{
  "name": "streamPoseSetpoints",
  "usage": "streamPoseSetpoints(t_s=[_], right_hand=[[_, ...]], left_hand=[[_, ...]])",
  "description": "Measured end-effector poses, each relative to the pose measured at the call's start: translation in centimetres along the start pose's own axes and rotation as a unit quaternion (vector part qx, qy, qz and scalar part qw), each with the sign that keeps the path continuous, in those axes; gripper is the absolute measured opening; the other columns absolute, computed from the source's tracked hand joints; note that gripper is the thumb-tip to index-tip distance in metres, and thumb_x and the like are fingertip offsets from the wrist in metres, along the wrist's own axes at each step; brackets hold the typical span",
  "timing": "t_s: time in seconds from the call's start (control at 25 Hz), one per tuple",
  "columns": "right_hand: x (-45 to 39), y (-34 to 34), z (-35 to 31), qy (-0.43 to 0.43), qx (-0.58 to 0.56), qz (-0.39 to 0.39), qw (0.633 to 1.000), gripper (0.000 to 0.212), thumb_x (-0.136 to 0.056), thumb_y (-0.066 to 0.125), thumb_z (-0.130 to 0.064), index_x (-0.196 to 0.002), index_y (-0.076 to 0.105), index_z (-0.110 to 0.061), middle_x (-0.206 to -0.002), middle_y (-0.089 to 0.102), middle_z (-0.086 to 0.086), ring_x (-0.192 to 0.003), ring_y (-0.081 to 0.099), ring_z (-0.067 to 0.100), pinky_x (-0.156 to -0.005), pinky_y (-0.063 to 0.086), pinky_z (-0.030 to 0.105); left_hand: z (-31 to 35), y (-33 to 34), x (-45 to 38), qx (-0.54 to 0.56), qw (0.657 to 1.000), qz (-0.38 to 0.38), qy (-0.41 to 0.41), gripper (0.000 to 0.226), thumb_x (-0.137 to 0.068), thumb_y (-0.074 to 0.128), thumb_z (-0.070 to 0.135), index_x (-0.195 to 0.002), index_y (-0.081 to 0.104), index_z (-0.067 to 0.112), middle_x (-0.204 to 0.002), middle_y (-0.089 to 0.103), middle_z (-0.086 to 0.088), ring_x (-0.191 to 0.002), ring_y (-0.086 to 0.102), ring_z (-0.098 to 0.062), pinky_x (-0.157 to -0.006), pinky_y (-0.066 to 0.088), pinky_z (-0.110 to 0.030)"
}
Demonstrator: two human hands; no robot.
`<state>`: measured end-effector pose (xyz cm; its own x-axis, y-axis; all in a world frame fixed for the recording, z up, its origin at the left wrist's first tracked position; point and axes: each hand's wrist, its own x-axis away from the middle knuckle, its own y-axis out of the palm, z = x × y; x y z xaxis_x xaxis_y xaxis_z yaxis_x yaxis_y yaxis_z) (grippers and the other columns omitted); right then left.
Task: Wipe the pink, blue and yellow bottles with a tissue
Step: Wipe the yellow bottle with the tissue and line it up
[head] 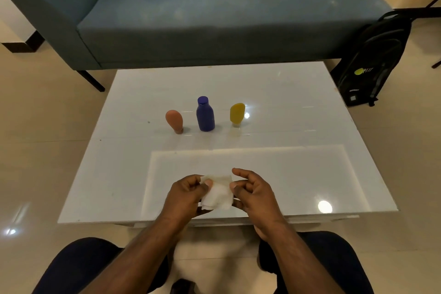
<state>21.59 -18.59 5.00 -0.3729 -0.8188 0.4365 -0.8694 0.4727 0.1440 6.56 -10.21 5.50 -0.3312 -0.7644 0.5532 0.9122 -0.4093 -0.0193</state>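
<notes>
Nearest the camera, the person's knees in dark trousers are framing a strip of cream floor. Just beyond them, over the near edge of the white glossy surface (100,188), both hands are holding a folded white tissue (218,194). The left hand (185,194) is pinching the tissue's left edge, its grip clamped on the paper with thumb over curled fingers. The right hand (254,194) is gripping the tissue's right edge between thumb and fingers, with the index finger lifted clear above it.

Farther from the tissue, toward the middle of the surface, three bottles are standing in a row, apart from one another. The pink bottle (174,121) is sitting cap down, beyond and left of the tissue. The blue bottle (205,114) is standing upright almost straight beyond it. The yellow bottle (237,113) is resting cap down, beyond and slightly right.

Farthest from the tissue, a blue-grey sofa (202,19) is spanning the background. A black backpack (374,59) is leaning far right, carrying a yellow-green logo whose lettering is too blurred to read.
</notes>
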Motion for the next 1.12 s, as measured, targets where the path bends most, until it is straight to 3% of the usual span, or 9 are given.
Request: streamPoseSetpoints(t_s=[0.08,0.24,0.36,0.44,0.68,0.88,0.96,1.04,1.12], right_hand=[[0.4,0.5,0.0,-0.002,0.025,-0.016,1.0,0.042,-0.087,0.069,-0.01,-0.123,0.057,-0.028,-0.092,0.072,0.003,-0.09,0.07,0.017,-0.077,0.059,0.035],[0.7,1.2,-0.4,-0.007,0.049,-0.01,0.999,0.04,-0.087,0.067,-0.007,-0.121,0.058,-0.025,-0.078,0.072,0.005,-0.081,0.071,0.014,-0.067,0.058,0.026],[0.7,1.9,-0.3,-0.018,0.076,0.004,0.997,0.038,-0.089,0.065,-0.009,-0.121,0.057,-0.028,-0.08,0.072,0.002,-0.082,0.07,0.012,-0.066,0.058,0.024],[0.6,2.1,-0.2,-0.031,0.09,0.023,0.995,0.037,-0.089,0.065,-0.011,-0.118,0.056,-0.032,-0.083,0.072,0.0,-0.084,0.07,0.013,-0.068,0.059,0.026],[0.6,2.8,0.2,-0.051,0.091,0.044,0.994,0.015,-0.087,0.066,-0.008,-0.095,0.064,-0.02,-0.091,0.067,0.004,-0.082,0.068,0.019,-0.064,0.059,0.027],[0.6,3.7,0.7,-0.021,0.079,-0.036,0.996,0.019,-0.083,0.072,-0.008,-0.095,0.074,-0.023,-0.1,0.071,-0.001,-0.09,0.069,0.017,-0.072,0.059,0.031],[0.6,4.0,0.7,-0.014,0.073,-0.031,0.997,0.024,-0.08,0.073,-0.003,-0.095,0.074,-0.022,-0.1,0.072,0.001,-0.087,0.071,0.016,-0.072,0.059,0.03],[0.3,4.3,0.8,-0.015,0.077,-0.025,0.997,0.028,-0.08,0.073,-0.001,-0.095,0.073,-0.025,-0.099,0.073,0.003,-0.085,0.071,0.017,-0.074,0.059,0.031],[0.1,4.3,1.0,-0.018,0.09,-0.03,0.995,0.031,-0.082,0.072,-0.003,-0.098,0.072,-0.03,-0.1,0.073,0.002,-0.086,0.071,0.017,-0.078,0.059,0.033]], left_hand=[[0.2,-0.3,0.3,-0.013,1.0,-0.018,0.003,0.014,-0.097,0.066,0.02,-0.103,0.075,0.011,-0.102,0.078,-0.011,-0.099,0.074,-0.028,-0.071,0.061,-0.038],[0.4,-1.3,0.5,0.044,0.999,0.0,-0.027,0.016,-0.097,0.065,0.025,-0.089,0.071,0.013,-0.099,0.076,-0.012,-0.093,0.074,-0.028,-0.064,0.057,-0.033],[0.0,-1.8,0.9,0.063,0.998,-0.012,-0.029,0.018,-0.095,0.068,0.023,-0.112,0.065,0.015,-0.11,0.075,-0.014,-0.102,0.072,-0.032,-0.071,0.061,-0.038],[-0.5,-2.0,0.9,0.039,0.999,0.004,-0.01,0.027,-0.092,0.071,0.014,-0.115,0.058,0.02,-0.111,0.074,-0.018,-0.102,0.072,-0.034,-0.072,0.061,-0.04],[-1.2,-2.9,1.1,0.006,0.998,0.029,0.062,0.028,-0.094,0.066,0.003,-0.092,0.053,0.029,-0.098,0.075,-0.017,-0.095,0.073,-0.036,-0.066,0.058,-0.036],[-2.1,-3.9,0.8,0.019,0.997,0.034,0.06,0.034,-0.091,0.07,0.002,-0.093,0.049,0.029,-0.106,0.073,-0.019,-0.093,0.074,-0.039,-0.07,0.061,-0.043],[-2.2,-4.5,0.4,0.011,0.997,0.03,0.07,0.033,-0.091,0.071,0.003,-0.088,0.055,0.032,-0.103,0.074,-0.018,-0.09,0.073,-0.038,-0.072,0.062,-0.047],[-2.4,-5.0,0.2,0.0,0.997,0.011,0.078,0.03,-0.092,0.069,0.002,-0.081,0.066,0.03,-0.094,0.075,-0.013,-0.083,0.071,-0.033,-0.068,0.059,-0.04],[-2.6,-5.4,0.1,-0.005,0.998,-0.005,0.06,0.027,-0.092,0.069,0.001,-0.088,0.077,0.027,-0.098,0.076,-0.009,-0.087,0.073,-0.032,-0.073,0.059,-0.038]])
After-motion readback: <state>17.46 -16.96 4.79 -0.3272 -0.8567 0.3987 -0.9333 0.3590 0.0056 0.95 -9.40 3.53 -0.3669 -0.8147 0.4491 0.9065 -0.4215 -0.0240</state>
